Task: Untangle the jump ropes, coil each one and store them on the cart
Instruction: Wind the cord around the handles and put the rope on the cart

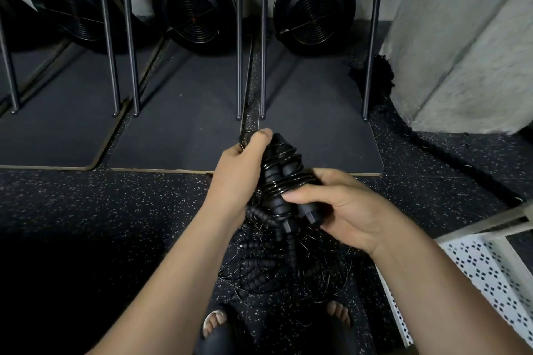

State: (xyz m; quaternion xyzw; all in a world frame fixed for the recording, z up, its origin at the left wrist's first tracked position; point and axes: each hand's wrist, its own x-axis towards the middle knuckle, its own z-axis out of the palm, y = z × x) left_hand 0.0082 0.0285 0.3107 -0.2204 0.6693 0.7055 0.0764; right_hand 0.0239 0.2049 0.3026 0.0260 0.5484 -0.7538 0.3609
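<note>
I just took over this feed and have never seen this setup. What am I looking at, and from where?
There is no machine: one camera on a person's head looks down at their bare hands. The left hand and right hand both grip a black jump rope, its cable wound round its handles. Below it, a tangle of jump ropes lies on the speckled floor. The white perforated cart stands at lower right. Upright rowing machines line the wall.
</note>
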